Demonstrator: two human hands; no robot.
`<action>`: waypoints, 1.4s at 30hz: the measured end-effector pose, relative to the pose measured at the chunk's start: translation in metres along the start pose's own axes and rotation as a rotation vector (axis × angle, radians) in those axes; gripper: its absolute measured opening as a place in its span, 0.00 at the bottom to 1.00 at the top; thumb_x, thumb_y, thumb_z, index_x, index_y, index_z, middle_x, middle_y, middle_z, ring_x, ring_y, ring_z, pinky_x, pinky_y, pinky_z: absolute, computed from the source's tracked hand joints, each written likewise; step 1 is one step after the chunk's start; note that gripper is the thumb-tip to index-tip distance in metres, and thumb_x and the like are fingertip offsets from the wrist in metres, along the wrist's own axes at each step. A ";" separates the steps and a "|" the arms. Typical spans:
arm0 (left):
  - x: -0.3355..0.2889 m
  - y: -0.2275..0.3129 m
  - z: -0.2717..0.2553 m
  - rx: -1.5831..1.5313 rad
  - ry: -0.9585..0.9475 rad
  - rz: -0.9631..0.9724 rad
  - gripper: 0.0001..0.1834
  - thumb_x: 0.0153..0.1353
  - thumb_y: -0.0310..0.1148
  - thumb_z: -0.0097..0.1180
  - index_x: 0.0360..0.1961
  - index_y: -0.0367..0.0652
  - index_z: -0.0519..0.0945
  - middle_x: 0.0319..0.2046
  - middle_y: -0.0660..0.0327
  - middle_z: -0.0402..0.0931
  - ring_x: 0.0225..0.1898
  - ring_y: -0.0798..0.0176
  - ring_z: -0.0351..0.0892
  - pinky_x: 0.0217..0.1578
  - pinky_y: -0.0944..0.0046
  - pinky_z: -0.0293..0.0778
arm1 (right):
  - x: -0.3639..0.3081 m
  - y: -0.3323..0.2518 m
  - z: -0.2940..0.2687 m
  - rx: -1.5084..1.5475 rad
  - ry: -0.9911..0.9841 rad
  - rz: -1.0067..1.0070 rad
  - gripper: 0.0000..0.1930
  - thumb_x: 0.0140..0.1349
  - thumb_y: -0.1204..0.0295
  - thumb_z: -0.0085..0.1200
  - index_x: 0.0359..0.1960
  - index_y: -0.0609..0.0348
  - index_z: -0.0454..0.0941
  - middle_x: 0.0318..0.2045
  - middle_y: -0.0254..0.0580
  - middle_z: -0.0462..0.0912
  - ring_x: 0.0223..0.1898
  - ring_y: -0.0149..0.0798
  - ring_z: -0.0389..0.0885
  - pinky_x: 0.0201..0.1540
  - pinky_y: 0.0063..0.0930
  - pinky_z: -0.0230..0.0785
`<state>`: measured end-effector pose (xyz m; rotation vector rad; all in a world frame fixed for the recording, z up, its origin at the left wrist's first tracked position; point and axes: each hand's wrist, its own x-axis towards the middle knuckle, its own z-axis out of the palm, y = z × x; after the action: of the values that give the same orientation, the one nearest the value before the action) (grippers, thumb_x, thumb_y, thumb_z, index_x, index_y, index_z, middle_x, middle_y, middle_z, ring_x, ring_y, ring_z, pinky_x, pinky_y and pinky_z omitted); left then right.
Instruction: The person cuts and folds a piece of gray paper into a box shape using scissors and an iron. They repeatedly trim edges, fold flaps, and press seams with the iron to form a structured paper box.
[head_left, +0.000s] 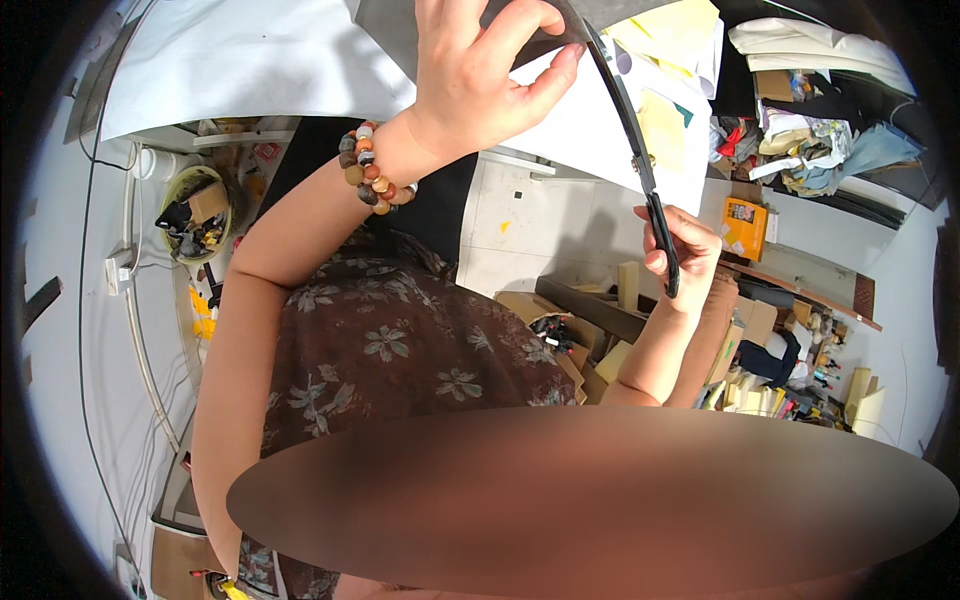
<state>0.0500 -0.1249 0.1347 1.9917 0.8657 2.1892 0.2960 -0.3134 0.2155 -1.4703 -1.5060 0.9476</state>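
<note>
My right hand [682,245] is wrapped round the handles of long black scissors [640,150]. Their blades reach up and away to the edge of a dark grey sheet [388,28] at the top of the view. Beside the blade tips, my left hand [480,75] has its thumb and forefinger curled at the grey sheet, pinching its edge; its other fingers run out of the picture. A beaded bracelet [372,170] circles my left wrist. Under the sheet lies a white table covering [250,70].
Yellow paper pieces [662,130] lie on the table's right side. A bin of scraps [195,215] stands at the left. Cardboard boxes [560,320] sit on the floor below, and piled cloth [820,145] fills a shelf at the right. A blurred oval hides the bottom.
</note>
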 end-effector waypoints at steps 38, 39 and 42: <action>0.043 -0.216 -0.036 -0.779 -0.865 -0.624 0.17 0.56 0.25 0.70 0.47 0.38 0.84 0.43 0.64 0.85 0.47 0.66 0.82 0.59 0.58 0.72 | 0.117 0.049 0.090 0.340 0.246 -0.389 0.20 0.66 0.57 0.58 0.48 0.60 0.70 0.57 0.62 0.78 0.24 0.29 0.70 0.29 0.22 0.60; 0.042 -0.209 -0.032 -0.770 -0.831 -0.592 0.20 0.55 0.29 0.73 0.48 0.37 0.82 0.42 0.64 0.84 0.43 0.71 0.79 0.49 0.65 0.75 | 0.127 0.044 0.098 0.400 0.254 -0.386 0.20 0.65 0.58 0.59 0.47 0.60 0.70 0.56 0.61 0.79 0.24 0.29 0.69 0.29 0.22 0.62; 0.042 -0.172 -0.030 -0.743 -0.771 -0.675 0.23 0.55 0.28 0.73 0.51 0.37 0.80 0.44 0.60 0.84 0.44 0.67 0.82 0.49 0.65 0.78 | 0.144 0.028 0.106 0.515 0.304 -0.402 0.23 0.62 0.62 0.63 0.51 0.62 0.70 0.42 0.43 0.80 0.27 0.26 0.71 0.31 0.20 0.66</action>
<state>-0.0405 0.0255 0.0972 1.5894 0.4059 1.0029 0.2105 -0.1661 0.1547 -0.8542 -1.1587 0.7506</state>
